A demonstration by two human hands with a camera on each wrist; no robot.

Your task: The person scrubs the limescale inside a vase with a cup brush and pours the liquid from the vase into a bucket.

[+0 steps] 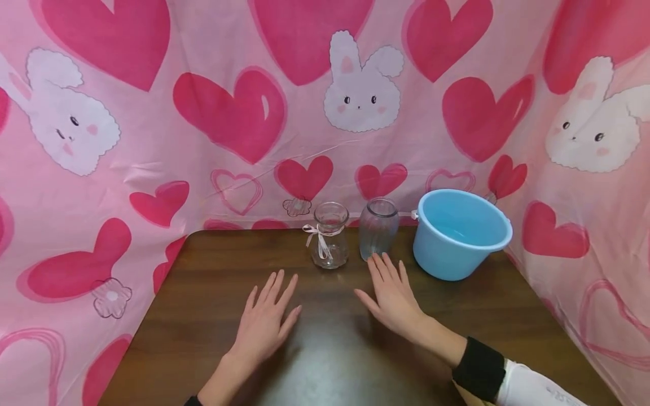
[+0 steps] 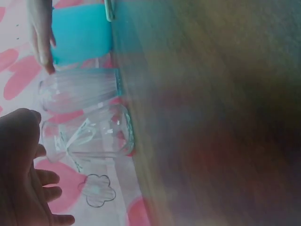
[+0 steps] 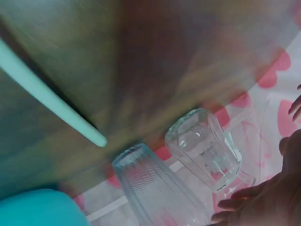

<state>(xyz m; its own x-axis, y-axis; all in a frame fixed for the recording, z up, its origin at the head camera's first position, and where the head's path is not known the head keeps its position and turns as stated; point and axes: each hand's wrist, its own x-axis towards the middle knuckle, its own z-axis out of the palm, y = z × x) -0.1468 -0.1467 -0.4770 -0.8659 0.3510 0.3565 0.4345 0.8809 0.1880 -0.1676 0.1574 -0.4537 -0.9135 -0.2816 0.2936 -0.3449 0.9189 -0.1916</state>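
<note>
My left hand (image 1: 264, 324) is held over the brown table with its fingers straight and spread, holding nothing. To its right, my right hand (image 1: 393, 296) is also spread and holds nothing; in the head view its fingertips overlap the base of a ribbed bluish glass vase (image 1: 378, 228). Left of that vase stands a clear glass jar (image 1: 337, 256) with a white ribbon bow (image 1: 322, 242) at its neck. Both glass vessels are upright. In the left wrist view the jar (image 2: 101, 134) appears beyond my left fingers, on its side because that camera is turned.
A light blue bucket (image 1: 442, 262) stands at the back right, right of the vase. A long pale green rod (image 3: 56, 103) shows over the table in the right wrist view. Pink heart-and-rabbit cloth (image 1: 304, 135) hangs behind and beside the wooden table (image 1: 218, 282).
</note>
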